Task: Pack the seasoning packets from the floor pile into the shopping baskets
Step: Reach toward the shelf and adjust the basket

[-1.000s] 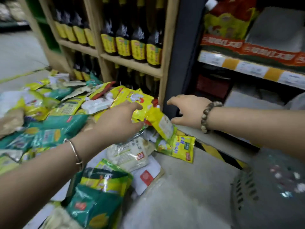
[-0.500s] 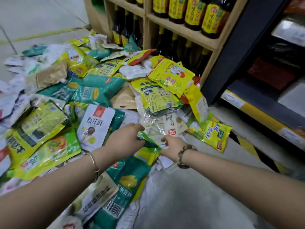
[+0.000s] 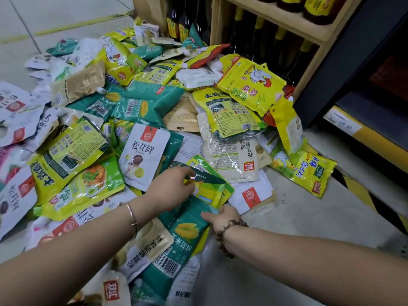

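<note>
Glossy, crinkly green-yellow packet (image 3: pixel 209 189) in the left hand (image 3: pixel 170 189)

Both forearms bare, stretched forward. Left grip (image 3: pixel 170 188) palm down, fingertips pinching yellow-green packet (image 3: pixel 209 192). Right grip (image 3: pixel 223 217) just beside, lower, thumb atop green packet (image 3: pixel 185 230), fingers hidden under it.

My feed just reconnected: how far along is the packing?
Done: nothing I can confirm; no basket is in view. In hand: the left hand pinches a green-and-yellow packet, and the right hand grips the teal corn packet beneath it. Left: a large pile of packets lies on the floor by the shelf.
</note>
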### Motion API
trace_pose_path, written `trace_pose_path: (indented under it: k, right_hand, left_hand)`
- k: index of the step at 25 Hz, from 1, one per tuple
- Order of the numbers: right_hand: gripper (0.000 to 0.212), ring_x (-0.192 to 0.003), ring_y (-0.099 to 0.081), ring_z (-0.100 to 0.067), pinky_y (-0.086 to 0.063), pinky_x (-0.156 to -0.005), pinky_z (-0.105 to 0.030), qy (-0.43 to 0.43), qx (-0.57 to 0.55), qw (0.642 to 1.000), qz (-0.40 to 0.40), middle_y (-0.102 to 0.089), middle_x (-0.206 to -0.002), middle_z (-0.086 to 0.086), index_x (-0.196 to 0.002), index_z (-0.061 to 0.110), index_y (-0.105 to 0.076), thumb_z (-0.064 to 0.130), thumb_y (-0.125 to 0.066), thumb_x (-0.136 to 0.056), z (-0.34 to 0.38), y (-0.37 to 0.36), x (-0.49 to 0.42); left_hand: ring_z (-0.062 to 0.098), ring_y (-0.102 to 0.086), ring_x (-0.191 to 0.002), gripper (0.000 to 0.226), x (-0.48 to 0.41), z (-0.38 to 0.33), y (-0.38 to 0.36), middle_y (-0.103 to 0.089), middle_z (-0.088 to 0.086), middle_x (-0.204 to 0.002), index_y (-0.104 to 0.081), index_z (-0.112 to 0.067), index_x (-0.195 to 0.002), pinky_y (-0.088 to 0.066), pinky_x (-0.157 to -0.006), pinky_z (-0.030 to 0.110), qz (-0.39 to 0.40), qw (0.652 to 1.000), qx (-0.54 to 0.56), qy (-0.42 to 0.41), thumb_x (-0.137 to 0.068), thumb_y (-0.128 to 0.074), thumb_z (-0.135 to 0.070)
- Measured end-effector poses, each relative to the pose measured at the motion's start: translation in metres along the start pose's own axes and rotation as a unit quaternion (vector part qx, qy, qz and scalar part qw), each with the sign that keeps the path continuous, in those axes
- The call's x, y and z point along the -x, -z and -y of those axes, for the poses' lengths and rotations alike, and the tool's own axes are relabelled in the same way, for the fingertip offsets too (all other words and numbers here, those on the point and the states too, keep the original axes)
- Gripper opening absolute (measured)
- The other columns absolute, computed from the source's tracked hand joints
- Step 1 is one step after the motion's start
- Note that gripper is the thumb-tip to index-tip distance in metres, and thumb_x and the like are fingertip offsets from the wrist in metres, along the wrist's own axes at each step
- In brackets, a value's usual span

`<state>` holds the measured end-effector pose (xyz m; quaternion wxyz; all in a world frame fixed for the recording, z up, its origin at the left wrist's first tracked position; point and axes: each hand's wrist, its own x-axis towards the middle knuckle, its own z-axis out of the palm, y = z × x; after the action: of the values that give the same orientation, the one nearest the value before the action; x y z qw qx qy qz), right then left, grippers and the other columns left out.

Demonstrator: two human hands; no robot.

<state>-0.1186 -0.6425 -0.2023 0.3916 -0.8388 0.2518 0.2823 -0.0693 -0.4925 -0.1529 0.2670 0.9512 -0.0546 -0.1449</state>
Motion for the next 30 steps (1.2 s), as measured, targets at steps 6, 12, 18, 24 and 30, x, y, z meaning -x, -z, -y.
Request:
trace_pose_path:
  k: [6, 12, 18, 24, 30]
  right_hand:
    - [0.011, -0.083, -0.055, -0.022, -0.044, -0.069, -0.023, 0.052, -0.179, 0.979, -0.082, -0.059, -0.083, -0.008, -0.084, 0.009, -0.053, 0.016, -0.06, -0.088, 0.016, 0.037, -0.005]
    - [0.032, -0.097, -0.058, -0.039, -0.048, -0.082, -0.039, 0.09, -0.238, 0.949, -0.186, -0.06, -0.105, -0.03, -0.109, -0.009, -0.056, 0.02, -0.051, -0.094, 0.04, 0.103, -0.016]
    - [0.011, -0.103, -0.058, -0.028, -0.042, -0.1, -0.051, 0.089, -0.33, 0.939, -0.04, -0.057, -0.101, -0.013, -0.092, 0.013, -0.06, 0.022, -0.054, -0.092, 0.067, 0.113, -0.027]
    - [0.035, -0.112, -0.056, -0.041, -0.041, -0.1, -0.054, 0.011, -0.473, 0.881, 0.004, -0.068, -0.103, -0.013, -0.097, 0.005, -0.061, 0.037, -0.049, -0.094, 0.077, 0.09, -0.036]
    - [0.016, -0.065, -0.057, -0.023, -0.046, -0.062, -0.033, -0.126, -0.274, 0.949, 0.092, -0.061, -0.089, -0.012, -0.089, 0.008, -0.059, 0.025, -0.059, -0.088, 0.024, 0.032, -0.01]
  left_hand:
    - [0.015, -0.068, -0.078, 0.023, -0.006, 0.012, 0.002, -0.06, -0.001, -0.11, -0.06, -0.022, -0.111, -0.058, -0.07, 0.033, -0.067, 0.974, 0.213, 0.048, -0.088, -0.059, -0.016]
    - [0.014, -0.063, -0.105, 0.063, -0.011, 0.018, 0.009, -0.06, 0.002, -0.124, -0.043, -0.02, -0.137, -0.047, -0.09, 0.033, 0.06, 0.874, 0.467, 0.116, -0.082, -0.07, -0.037]
    - [0.018, -0.068, -0.1, 0.053, 0.001, 0.005, -0.007, -0.072, 0.0, -0.107, -0.062, -0.017, -0.11, -0.055, -0.085, 0.029, 0.16, 0.828, 0.537, 0.027, -0.062, -0.081, -0.028]
    - [0.014, -0.072, -0.07, 0.01, 0.0, 0.016, -0.001, -0.075, -0.001, -0.078, -0.066, -0.015, -0.087, -0.053, -0.057, 0.02, 0.002, 0.869, 0.484, 0.101, -0.08, -0.072, -0.011]
    - [0.008, -0.069, -0.059, 0.015, -0.009, 0.037, 0.026, -0.072, -0.004, -0.072, -0.065, -0.018, -0.08, -0.052, -0.049, 0.02, -0.214, 0.816, 0.512, 0.161, -0.084, -0.066, -0.004]
